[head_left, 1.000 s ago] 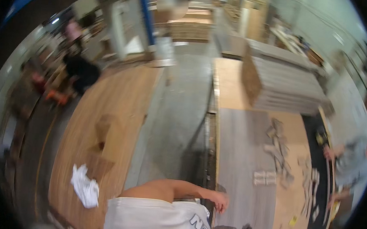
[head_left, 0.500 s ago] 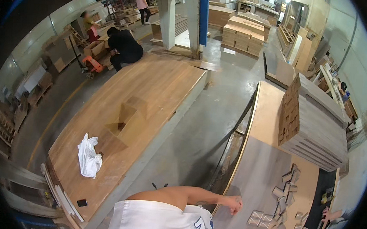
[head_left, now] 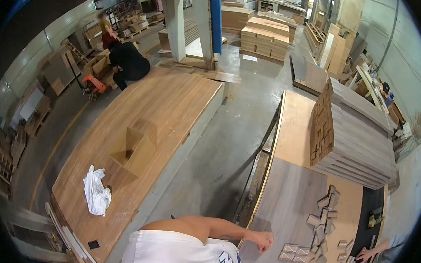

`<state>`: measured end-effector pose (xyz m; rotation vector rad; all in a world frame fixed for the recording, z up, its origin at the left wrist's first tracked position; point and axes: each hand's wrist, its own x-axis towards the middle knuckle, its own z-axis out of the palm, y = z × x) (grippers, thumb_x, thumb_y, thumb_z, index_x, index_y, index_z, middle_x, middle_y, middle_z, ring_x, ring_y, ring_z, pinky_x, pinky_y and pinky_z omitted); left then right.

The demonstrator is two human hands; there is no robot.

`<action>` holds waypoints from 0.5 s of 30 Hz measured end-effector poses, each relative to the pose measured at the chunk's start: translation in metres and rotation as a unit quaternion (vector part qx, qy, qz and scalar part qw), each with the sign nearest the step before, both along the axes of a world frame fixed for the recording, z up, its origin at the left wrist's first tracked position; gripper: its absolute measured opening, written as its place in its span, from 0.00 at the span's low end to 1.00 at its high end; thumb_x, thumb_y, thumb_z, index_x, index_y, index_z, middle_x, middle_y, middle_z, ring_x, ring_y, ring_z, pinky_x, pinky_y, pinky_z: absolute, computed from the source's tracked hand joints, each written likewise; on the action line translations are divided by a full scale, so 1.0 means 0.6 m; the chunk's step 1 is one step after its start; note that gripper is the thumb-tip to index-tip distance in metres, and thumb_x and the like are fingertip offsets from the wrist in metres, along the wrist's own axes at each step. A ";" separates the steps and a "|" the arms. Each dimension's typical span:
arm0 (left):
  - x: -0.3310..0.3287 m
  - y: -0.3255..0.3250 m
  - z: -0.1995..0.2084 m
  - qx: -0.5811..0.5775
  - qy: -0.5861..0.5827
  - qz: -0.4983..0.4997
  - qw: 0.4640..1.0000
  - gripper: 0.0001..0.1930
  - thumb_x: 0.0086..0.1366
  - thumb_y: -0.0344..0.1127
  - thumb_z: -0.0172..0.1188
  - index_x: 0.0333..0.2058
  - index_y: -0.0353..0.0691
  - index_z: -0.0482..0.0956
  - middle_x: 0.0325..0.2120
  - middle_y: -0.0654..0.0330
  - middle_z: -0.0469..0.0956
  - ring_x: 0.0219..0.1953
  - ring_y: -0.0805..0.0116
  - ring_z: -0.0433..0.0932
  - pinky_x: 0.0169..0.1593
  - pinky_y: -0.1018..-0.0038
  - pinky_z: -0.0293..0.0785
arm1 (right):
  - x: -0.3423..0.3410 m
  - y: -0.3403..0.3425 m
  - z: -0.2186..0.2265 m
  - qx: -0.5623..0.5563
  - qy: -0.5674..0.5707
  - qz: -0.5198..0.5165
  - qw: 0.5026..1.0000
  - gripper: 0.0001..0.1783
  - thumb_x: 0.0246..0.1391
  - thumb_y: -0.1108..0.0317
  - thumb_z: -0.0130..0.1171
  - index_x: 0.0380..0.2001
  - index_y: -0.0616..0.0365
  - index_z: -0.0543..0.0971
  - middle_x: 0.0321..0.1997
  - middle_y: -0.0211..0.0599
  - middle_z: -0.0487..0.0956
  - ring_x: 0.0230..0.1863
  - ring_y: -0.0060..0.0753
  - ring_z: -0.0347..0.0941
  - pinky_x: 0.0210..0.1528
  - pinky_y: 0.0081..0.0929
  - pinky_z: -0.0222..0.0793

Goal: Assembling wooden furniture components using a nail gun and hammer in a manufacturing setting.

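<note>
Left hand (head_left: 264,241), fingers curled in, hung over one grey board (head_left: 288,205); whether it gripped anything could not be told. The right hand was out of view. The grey board lay on the tan worktop (head_left: 291,130). Four blocks (head_left: 294,252) formed a two-by-two group on it, just beside the hand; the loose blocks (head_left: 314,220) to their right overlapped too much for an exact count. One stack (head_left: 359,134) of grey planks stood at the far end. One co-worker's hand (head_left: 366,255), fingers spread, was at one black strip (head_left: 367,201), which bore one yellow-and-black object (head_left: 374,217). Left worktop (head_left: 158,110): one white cloth (head_left: 97,192), one phone (head_left: 94,244). Beyond: one pallet jack (head_left: 94,85), orange.
</note>
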<state>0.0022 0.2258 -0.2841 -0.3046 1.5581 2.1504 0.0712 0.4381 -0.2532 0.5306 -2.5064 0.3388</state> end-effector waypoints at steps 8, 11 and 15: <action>0.004 0.000 -0.004 0.024 0.057 0.012 0.998 0.07 0.59 0.26 0.53 0.23 0.31 0.76 0.23 0.49 0.82 0.22 0.62 0.84 0.26 0.70 0.83 | 0.002 -0.011 0.001 0.000 -0.001 0.012 1.000 0.28 0.62 0.56 0.57 0.56 0.70 0.73 0.59 0.62 0.72 0.59 0.61 0.70 0.60 0.51 0.67; 0.004 -0.003 -0.006 0.029 0.065 -0.007 0.997 0.07 0.60 0.28 0.53 0.27 0.30 0.77 0.24 0.48 0.82 0.23 0.62 0.84 0.27 0.69 0.83 | 0.003 -0.011 0.003 0.001 0.000 0.015 1.000 0.28 0.62 0.57 0.57 0.56 0.70 0.73 0.58 0.62 0.73 0.58 0.61 0.70 0.60 0.51 0.67; 0.009 -0.006 -0.002 0.050 0.088 -0.017 0.995 0.08 0.61 0.29 0.54 0.29 0.30 0.79 0.24 0.49 0.82 0.23 0.63 0.84 0.27 0.69 0.83 | 0.004 -0.005 0.008 0.003 0.001 0.017 1.000 0.28 0.62 0.57 0.57 0.56 0.70 0.73 0.58 0.62 0.73 0.58 0.60 0.71 0.60 0.51 0.68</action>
